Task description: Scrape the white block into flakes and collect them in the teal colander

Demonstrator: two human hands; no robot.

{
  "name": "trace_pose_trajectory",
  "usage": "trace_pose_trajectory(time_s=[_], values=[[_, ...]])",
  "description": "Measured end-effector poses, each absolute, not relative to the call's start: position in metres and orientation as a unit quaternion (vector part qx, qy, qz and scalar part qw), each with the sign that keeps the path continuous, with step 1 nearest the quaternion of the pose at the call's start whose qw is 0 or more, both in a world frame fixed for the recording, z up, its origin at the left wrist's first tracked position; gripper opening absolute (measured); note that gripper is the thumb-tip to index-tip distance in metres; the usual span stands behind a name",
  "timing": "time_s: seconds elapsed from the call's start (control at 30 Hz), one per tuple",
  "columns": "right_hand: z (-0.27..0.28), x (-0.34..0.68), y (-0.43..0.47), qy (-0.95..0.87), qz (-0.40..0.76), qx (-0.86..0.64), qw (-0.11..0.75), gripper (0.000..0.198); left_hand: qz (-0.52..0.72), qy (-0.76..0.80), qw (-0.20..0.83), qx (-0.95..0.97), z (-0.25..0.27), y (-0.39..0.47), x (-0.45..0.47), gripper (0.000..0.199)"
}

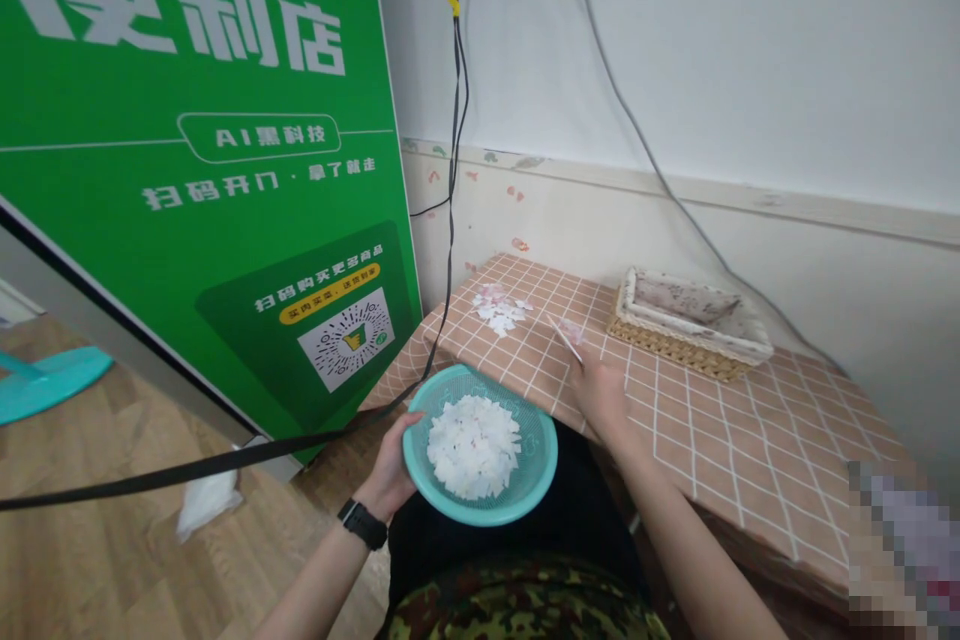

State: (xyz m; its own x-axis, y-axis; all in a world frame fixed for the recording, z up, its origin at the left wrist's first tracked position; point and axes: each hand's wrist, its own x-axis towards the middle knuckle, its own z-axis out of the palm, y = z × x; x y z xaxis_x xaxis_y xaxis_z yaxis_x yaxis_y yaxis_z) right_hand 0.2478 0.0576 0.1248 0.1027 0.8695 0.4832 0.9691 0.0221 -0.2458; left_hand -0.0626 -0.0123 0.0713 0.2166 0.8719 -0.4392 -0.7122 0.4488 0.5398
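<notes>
My left hand grips the left rim of a teal plastic colander, held above my lap just off the table's front edge. Many small white paper scraps are heaped in it. Over the table, my right hand is closed around a thin pale strip, its exact kind unclear. Right by its tip are a few pinkish-white bits. To the left on the tabletop, a loose pile of white and pink paper scraps lies apart from both hands.
A brown checked cloth covers the table. Near the wall sits a cloth-lined wicker basket. At left stands a green cabinet; a black strap crosses before it. A white plastic bag lies on the floor.
</notes>
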Motion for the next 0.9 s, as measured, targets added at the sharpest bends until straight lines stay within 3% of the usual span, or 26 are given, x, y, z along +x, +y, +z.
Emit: trace_pose_trajectory(time_s=[0.17, 0.3, 0.5, 0.63, 0.9], values=[[0.133, 0.266, 0.078, -0.615, -0.070, -0.703, 0.350, 0.044, 0.516, 0.362, 0.768, 0.111, 0.071, -0.014, -0.060, 0.035], [0.139, 0.253, 0.111, -0.656, 0.028, -0.624, 0.424, 0.047, 0.523, 0.377, 0.758, 0.099, 0.068, -0.016, -0.060, 0.032], [0.150, 0.233, 0.157, -0.736, 0.160, -0.530, 0.390, 0.042, 0.521, 0.370, 0.763, 0.098, 0.055, -0.019, -0.061, 0.029], [0.154, 0.253, 0.169, -0.731, 0.215, -0.545, 0.350, 0.044, 0.518, 0.380, 0.761, 0.090, 0.040, -0.019, -0.064, 0.029], [0.145, 0.252, 0.166, -0.685, 0.277, -0.521, 0.426, 0.045, 0.521, 0.389, 0.755, 0.082, 0.030, -0.019, -0.057, 0.027]])
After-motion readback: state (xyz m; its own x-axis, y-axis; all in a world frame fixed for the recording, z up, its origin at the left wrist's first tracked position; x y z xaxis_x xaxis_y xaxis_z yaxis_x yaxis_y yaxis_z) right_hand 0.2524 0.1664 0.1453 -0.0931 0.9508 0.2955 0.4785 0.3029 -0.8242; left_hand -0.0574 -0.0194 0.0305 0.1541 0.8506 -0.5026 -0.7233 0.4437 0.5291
